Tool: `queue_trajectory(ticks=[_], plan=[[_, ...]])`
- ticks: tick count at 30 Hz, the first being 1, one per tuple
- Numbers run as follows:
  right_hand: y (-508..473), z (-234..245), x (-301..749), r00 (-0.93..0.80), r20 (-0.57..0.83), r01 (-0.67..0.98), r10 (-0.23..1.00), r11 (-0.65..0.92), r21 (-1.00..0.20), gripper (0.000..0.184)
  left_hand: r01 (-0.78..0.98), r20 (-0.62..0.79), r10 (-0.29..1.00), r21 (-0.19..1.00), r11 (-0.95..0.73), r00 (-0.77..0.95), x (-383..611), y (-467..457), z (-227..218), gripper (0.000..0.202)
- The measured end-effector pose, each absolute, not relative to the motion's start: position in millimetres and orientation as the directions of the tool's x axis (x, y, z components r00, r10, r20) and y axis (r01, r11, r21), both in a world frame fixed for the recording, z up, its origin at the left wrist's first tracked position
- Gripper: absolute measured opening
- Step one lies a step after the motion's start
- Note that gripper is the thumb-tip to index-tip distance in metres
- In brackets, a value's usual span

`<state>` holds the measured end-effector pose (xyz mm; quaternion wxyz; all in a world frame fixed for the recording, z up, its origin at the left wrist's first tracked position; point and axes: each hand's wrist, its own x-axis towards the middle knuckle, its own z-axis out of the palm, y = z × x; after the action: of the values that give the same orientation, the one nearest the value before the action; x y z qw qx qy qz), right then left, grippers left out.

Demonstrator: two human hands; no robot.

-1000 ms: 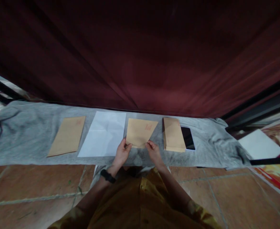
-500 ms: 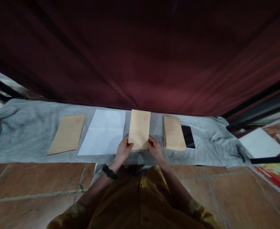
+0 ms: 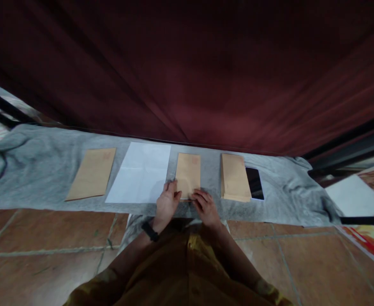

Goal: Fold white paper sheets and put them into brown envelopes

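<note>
A brown envelope (image 3: 188, 172) lies flat on the grey cloth (image 3: 40, 170) straight ahead of me. My left hand (image 3: 167, 202) rests on its near left corner, fingers laid flat. My right hand (image 3: 205, 205) presses on its near right corner, fingers curled down onto the paper. To the left lies a white creased sheet (image 3: 140, 173), and beyond that a single brown envelope (image 3: 92, 173). A stack of brown envelopes (image 3: 235, 177) sits to the right, with a dark phone (image 3: 255, 182) beside it.
A dark red curtain (image 3: 187, 68) hangs behind the cloth. Terracotta floor tiles (image 3: 46, 238) lie in front of it. At the far right are a white sheet (image 3: 352, 196), a black bar (image 3: 365, 220) and colourful printed material (image 3: 372, 242).
The envelope was held up tilted, turned upright, and now lies flat on the cloth. Both hands came down with it and rest on its near end.
</note>
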<state>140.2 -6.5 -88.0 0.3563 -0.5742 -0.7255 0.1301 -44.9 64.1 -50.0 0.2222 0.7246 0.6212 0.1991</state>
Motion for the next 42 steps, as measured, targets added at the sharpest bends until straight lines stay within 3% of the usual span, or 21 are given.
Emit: queue_trajectory(ticks=[4,7,16,24,27,31,42], plan=[[-6,-87,140,-0.131,0.342,0.777,0.931,0.311,-0.548,0.021,0.711,0.253,0.924,0.591,-0.382,0.286,-51,62,-64,0.025],[-5,-88,139,-0.123,0.343,0.786,0.931,0.303,-0.539,0.019,0.639,0.327,0.846,0.556,-0.532,0.421,-56,55,-69,0.015],[-4,-89,137,-0.087,0.332,0.798,0.939,0.266,-0.541,0.019,0.659,0.273,0.730,0.315,-0.683,0.627,-55,45,-67,0.024],[3,-88,147,-0.053,0.317,0.811,0.947,0.226,-0.539,0.025,0.639,0.288,0.699,0.284,-0.715,0.655,-38,51,-67,0.026],[2,-87,152,-0.051,0.302,0.809,0.952,0.216,-0.546,0.024,0.649,0.278,0.689,0.233,-0.725,0.670,-31,51,-66,0.025],[0,-86,152,-0.049,0.299,0.825,0.953,0.208,-0.526,0.025,0.653,0.256,0.667,0.149,-0.743,0.700,-36,49,-69,0.038],[1,-84,137,-0.006,0.368,0.833,0.930,0.208,-0.513,0.016,0.696,0.187,0.721,0.188,-0.693,0.668,-60,50,-69,0.055]])
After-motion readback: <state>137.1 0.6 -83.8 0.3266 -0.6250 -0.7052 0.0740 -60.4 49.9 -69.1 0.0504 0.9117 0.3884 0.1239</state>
